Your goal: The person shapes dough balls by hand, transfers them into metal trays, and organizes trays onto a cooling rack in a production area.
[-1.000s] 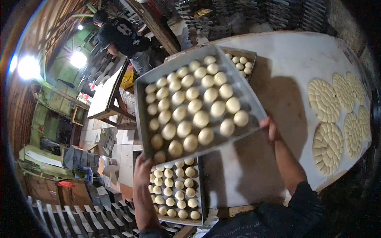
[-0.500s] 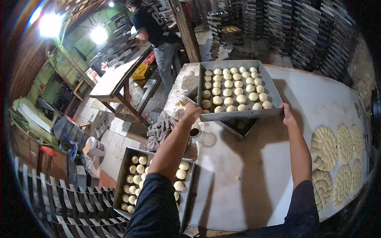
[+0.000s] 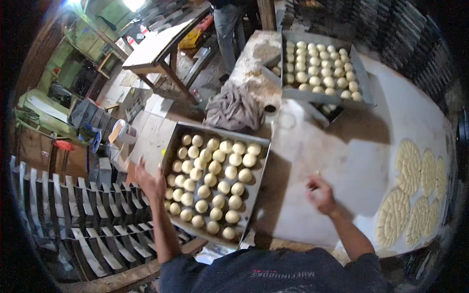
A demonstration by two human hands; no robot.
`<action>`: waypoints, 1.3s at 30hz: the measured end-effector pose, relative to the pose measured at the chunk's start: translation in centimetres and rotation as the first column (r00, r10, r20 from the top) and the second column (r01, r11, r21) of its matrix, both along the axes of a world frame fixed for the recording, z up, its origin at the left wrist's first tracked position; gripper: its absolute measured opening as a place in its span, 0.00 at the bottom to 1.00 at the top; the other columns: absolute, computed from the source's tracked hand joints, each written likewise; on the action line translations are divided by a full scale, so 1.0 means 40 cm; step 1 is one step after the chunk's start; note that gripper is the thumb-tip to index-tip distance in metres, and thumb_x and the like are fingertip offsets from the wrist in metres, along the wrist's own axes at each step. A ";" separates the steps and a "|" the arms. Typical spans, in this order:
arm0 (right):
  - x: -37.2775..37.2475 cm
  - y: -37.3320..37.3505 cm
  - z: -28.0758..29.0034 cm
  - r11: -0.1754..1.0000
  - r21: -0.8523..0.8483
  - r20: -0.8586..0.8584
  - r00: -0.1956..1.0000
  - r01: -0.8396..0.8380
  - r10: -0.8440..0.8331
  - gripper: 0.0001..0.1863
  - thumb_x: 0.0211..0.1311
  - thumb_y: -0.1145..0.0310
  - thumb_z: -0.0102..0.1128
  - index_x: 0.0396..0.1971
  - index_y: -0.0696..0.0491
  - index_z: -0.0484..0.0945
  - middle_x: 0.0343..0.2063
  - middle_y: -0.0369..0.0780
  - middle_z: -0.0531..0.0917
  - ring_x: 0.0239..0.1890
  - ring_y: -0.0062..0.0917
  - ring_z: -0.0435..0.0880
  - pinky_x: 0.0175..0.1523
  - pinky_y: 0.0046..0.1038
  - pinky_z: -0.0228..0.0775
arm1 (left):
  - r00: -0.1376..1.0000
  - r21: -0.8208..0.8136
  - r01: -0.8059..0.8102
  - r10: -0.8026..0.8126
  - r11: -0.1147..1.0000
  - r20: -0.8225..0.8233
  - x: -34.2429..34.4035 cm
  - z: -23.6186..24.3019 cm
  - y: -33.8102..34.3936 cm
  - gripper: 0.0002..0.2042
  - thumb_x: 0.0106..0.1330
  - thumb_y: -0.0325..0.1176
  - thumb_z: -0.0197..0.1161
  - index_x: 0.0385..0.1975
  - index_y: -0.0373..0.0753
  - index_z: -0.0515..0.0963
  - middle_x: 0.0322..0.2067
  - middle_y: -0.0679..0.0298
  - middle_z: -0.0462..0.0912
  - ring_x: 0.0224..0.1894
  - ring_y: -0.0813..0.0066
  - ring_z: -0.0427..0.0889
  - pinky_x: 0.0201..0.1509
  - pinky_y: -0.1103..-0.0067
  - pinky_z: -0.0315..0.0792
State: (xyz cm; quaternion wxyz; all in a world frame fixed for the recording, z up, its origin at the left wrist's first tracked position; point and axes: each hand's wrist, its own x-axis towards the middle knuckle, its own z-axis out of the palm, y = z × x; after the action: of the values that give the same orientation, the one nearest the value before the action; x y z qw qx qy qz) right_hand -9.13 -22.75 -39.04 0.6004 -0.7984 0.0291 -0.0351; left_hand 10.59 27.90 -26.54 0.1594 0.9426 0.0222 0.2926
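Note:
Near the middle, a metal tray (image 3: pixel 264 166) holds several pale round dough balls (image 3: pixel 204 191). My left hand (image 3: pixel 151 179) is at that tray's left edge, fingers spread and blurred; whether it touches the rim I cannot tell. My right hand (image 3: pixel 320 193) hovers over the floured white table (image 3: pixel 356 171), right of the tray, fingers loosely bent and apart with nothing visible in them. At the table's far end, another tray (image 3: pixel 364 100) of dough balls rests askew on a lower tray (image 3: pixel 271 73). Flat, segmented dough rounds (image 3: pixel 393 218) lie at the table's right.
A crumpled grey cloth (image 3: pixel 233 110) lies behind the near tray. Metal pans (image 3: pixel 97 219) are stacked at lower left. A white bucket (image 3: pixel 124 133) stands left. A wooden side table (image 3: pixel 156 41) is beyond, beside a co-worker's legs (image 3: pixel 227 39). Dark stacked pans fill the back right.
The tray that both my hands held now rests at the table's far end, released. My hands have come back toward me, the left to the near tray. The view has shifted.

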 end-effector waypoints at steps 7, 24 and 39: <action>0.004 0.537 -0.088 0.969 -0.231 -0.193 0.972 0.085 -0.131 0.47 0.50 0.57 0.73 0.67 0.61 0.60 0.61 0.66 0.64 0.68 0.60 0.59 0.72 0.50 0.53 | 0.643 -0.200 -0.646 0.384 0.736 -0.663 -0.431 -0.393 0.130 0.51 0.56 0.54 0.71 0.71 0.29 0.53 0.61 0.30 0.67 0.64 0.32 0.67 0.68 0.57 0.62; 0.104 0.332 0.295 0.973 0.007 0.321 0.921 0.229 -0.219 0.48 0.47 0.71 0.63 0.70 0.69 0.55 0.69 0.60 0.62 0.75 0.46 0.58 0.78 0.39 0.46 | 0.960 -0.898 -0.245 -0.039 0.367 -0.278 -0.356 -0.233 -0.121 0.05 0.51 0.24 0.57 0.26 0.30 0.73 0.30 0.58 0.76 0.30 0.66 0.78 0.36 0.72 0.74; 0.571 -0.511 0.237 0.615 -0.021 0.318 0.589 0.788 -0.743 0.39 0.46 0.69 0.67 0.63 0.66 0.71 0.44 0.47 0.84 0.48 0.33 0.80 0.54 0.33 0.74 | 0.838 -0.754 0.208 -0.511 0.623 -0.191 0.506 -0.025 -1.098 0.22 0.56 0.36 0.64 0.47 0.26 0.76 0.39 0.50 0.83 0.38 0.61 0.82 0.44 0.70 0.77</action>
State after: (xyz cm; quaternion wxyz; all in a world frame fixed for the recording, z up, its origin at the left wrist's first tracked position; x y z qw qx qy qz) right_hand 13.73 -43.18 -29.55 0.4579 -0.7394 0.2833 -0.4043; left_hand 30.85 -16.01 -27.55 0.5567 0.8296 -0.0298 0.0294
